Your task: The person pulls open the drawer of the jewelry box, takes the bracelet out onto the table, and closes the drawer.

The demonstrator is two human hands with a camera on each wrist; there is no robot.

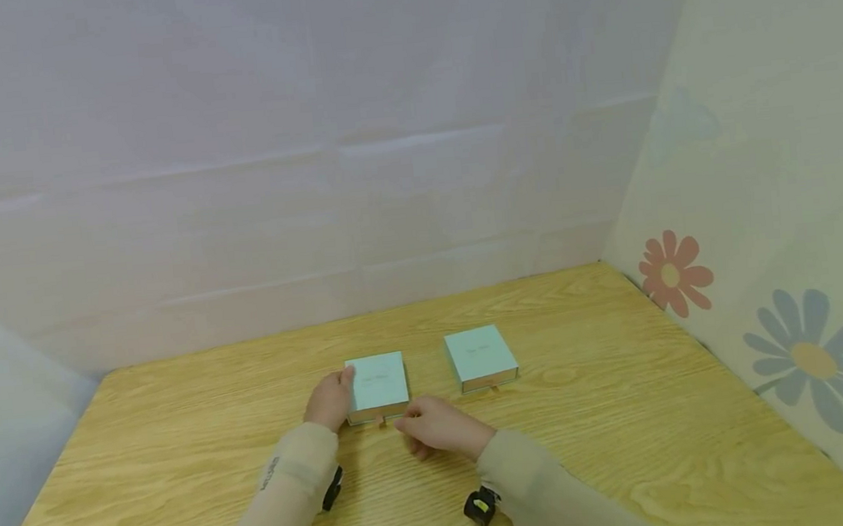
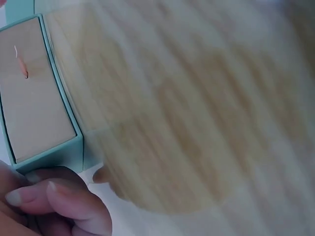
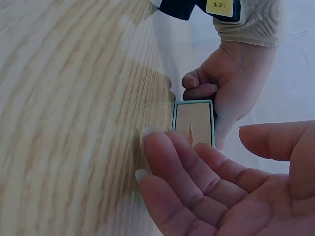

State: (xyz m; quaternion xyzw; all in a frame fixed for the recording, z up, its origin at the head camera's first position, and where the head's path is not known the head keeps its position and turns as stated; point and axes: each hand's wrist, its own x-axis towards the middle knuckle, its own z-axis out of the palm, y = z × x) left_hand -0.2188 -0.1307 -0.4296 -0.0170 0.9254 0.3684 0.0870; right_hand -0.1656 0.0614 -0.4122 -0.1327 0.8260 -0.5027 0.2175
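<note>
Two pale turquoise drawer boxes, the left one held at its side, its ribbon tab close to the right fingertips.
On the wood-grain table (image 1: 182, 451), the left drawer box (image 1: 376, 380) sits with its tan drawer front (image 2: 37, 108) toward the person; its top looks nearly square, its front wider than tall. The ribbon tab (image 1: 381, 421) sticks out of that front, just left of the fingertips of the right hand (image 1: 442, 426), which is nearer to it than the left. That hand's fingers are loosely bent, its thumb well apart, nothing visibly held. The left hand (image 1: 330, 399) grips the box's left side, fingers curled against the wall, thumb over the top edge. The right drawer box (image 1: 481, 354) stands apart, untouched.
</note>
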